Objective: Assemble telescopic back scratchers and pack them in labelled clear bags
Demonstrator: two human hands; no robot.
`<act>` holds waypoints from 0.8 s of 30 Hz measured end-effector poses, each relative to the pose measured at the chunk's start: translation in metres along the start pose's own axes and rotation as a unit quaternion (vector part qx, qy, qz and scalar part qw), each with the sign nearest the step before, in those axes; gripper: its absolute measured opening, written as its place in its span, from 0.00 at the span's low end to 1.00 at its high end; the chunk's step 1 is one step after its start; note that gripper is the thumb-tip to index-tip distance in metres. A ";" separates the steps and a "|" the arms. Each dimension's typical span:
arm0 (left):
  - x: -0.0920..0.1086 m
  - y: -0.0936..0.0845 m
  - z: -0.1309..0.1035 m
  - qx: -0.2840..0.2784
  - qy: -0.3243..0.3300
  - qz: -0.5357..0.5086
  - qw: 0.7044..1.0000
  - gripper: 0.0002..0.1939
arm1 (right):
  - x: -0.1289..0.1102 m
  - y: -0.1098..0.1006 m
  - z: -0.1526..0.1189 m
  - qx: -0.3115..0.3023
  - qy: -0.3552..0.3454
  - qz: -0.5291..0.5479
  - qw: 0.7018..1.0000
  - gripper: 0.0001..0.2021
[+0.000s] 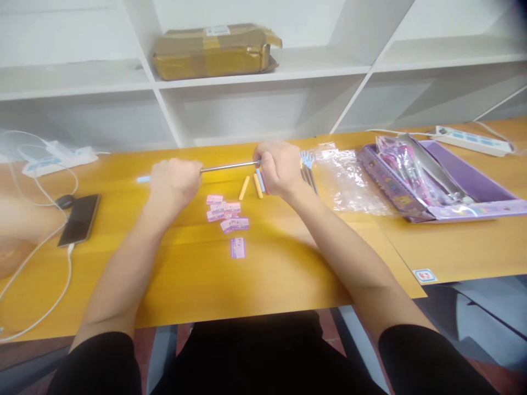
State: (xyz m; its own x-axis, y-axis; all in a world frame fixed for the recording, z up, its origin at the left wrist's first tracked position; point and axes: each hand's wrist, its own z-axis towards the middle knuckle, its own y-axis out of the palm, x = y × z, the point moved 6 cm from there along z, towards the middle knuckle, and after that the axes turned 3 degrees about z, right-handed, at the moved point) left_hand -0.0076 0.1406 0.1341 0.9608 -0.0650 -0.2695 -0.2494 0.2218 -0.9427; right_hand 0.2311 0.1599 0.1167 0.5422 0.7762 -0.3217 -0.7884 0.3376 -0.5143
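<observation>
Both my hands are closed on what looks like a back scratcher, its thin metal rod (229,167) stretched level between them above the table. My left hand (175,181) is a fist around its light blue handle (144,179), whose end sticks out to the left. The rod's other end goes into my right hand (278,166), which hides it. Just behind that hand lie light blue claw-shaped heads (307,158) with dark rods (309,178). Yellow sticks (244,188) and a blue stick (260,180) lie beside it. Several small pink and purple cards (238,247) are below the rod.
Clear plastic wrapping (349,181) and an open purple box (473,170) with packaged items are on the right. At left are a phone (80,220) on a white cable and a power strip (61,161). A taped cardboard box (212,52) sits on the shelf (308,68).
</observation>
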 end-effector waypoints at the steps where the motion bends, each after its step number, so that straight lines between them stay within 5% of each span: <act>1: 0.001 0.000 0.000 -0.001 0.000 -0.003 1.000 0.18 | -0.002 0.001 0.000 0.001 -0.003 0.000 1.000 0.30; 11: 0.021 0.010 -0.006 0.007 0.028 -0.017 0.999 0.18 | -0.019 0.025 -0.009 -0.038 -0.019 -0.013 0.999 0.26; 24: 0.038 -0.004 -0.021 0.015 0.027 -0.034 0.999 0.20 | -0.041 0.018 -0.009 -0.038 -0.009 -0.001 0.999 0.26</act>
State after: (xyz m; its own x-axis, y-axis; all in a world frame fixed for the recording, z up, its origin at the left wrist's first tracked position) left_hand 0.0275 0.1171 0.1239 0.9671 -0.1334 -0.2166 -0.1796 0.2450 -0.9527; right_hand 0.1967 0.1295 0.1137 0.5378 0.7856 -0.3059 -0.7625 0.2985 -0.5741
